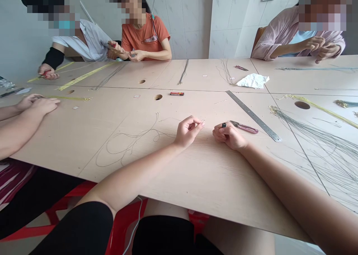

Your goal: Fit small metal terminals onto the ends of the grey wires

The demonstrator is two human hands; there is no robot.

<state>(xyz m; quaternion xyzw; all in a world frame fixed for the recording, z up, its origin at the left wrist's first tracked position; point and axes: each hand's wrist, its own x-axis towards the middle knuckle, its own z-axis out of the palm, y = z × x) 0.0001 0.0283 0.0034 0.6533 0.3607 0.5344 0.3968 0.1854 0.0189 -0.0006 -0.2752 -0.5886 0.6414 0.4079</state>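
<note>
A thin cord [131, 137], looped on the table [195, 180], is seemingly pinched at its end by left hand [188, 131] thumb and forefinger, pink pliers [246, 127] are fisted in the right hand [228, 136], and the cord bundle [321, 143] at right is judged still unworked

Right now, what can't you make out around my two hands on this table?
Head view:
What the left hand pinches is too small.
Small black piece in the right hand: mostly buried in the fist.
Pink-handled metal tool: near end hidden behind that hand.
Thin grey wire loops: too faint to trace.
</note>
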